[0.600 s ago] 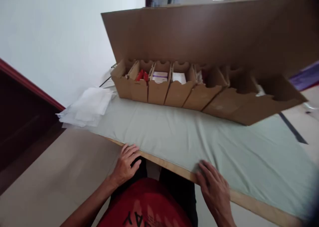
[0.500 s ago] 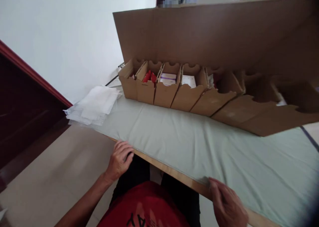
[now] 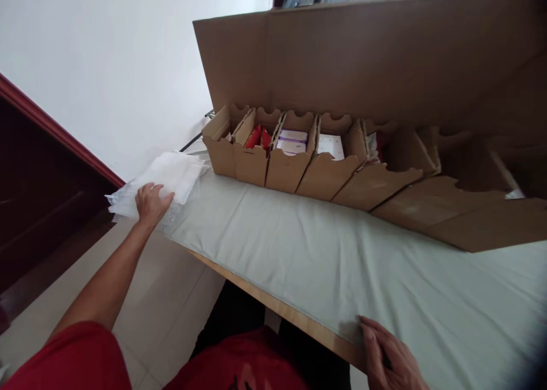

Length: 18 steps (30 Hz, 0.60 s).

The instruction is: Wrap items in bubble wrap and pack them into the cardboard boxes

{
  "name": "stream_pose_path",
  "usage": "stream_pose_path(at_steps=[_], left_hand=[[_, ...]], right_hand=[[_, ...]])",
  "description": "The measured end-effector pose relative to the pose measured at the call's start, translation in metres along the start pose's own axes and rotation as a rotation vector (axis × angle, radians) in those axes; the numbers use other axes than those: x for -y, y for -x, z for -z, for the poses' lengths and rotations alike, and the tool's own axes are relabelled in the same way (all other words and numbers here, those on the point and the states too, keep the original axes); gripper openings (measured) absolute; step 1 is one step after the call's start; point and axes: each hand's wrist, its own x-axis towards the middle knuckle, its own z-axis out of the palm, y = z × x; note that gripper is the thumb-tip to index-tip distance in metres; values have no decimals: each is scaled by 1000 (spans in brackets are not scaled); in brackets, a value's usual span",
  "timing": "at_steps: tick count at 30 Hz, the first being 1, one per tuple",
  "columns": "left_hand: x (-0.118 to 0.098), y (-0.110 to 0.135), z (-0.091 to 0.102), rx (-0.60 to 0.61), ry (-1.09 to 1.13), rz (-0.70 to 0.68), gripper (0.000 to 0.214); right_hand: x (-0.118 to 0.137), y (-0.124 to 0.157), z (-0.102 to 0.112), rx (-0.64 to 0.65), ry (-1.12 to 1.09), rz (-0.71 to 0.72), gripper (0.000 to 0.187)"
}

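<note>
My left hand (image 3: 151, 203) reaches out to the far left end of the table and rests on a stack of white plastic bags (image 3: 171, 173), its fingers curled onto the top sheet. My right hand (image 3: 391, 358) lies flat on the near edge of the table, fingers spread on the pale green cloth (image 3: 320, 259). Behind the cloth stands a long cardboard organiser (image 3: 325, 170) with several compartments holding red packets (image 3: 257, 137) and white boxes (image 3: 292, 141).
A tall cardboard flap (image 3: 363, 59) rises behind the organiser. A white wall and a dark red wooden rail (image 3: 51, 128) lie to the left. The wooden table edge (image 3: 273, 307) runs just in front of my legs.
My left hand left the near table edge and moved up and left onto the stack of white bags. My right hand stayed at the table edge.
</note>
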Motion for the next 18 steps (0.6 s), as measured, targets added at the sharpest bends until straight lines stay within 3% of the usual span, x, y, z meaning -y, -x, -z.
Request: stream_pose_path(at_steps=[3, 7, 10, 13, 16, 18], left_hand=[[-10, -19, -3, 97, 58, 128, 39], [-5, -35, 8, 135, 183, 295, 27], [3, -49, 32, 158, 284, 359, 31], [0, -55, 70, 126, 362, 388, 32], [-23, -42, 103, 7, 462, 385, 33], [-47, -21, 110, 54, 521, 261, 35]], right_hand=[[1, 1, 2, -32, 14, 40, 46], [2, -1, 0, -51, 9, 59, 44], [2, -4, 0, -40, -26, 63, 40], [4, -5, 2, -23, -47, 30, 38], [18, -5, 5, -37, -119, -21, 30], [38, -8, 4, -26, -250, -44, 22]])
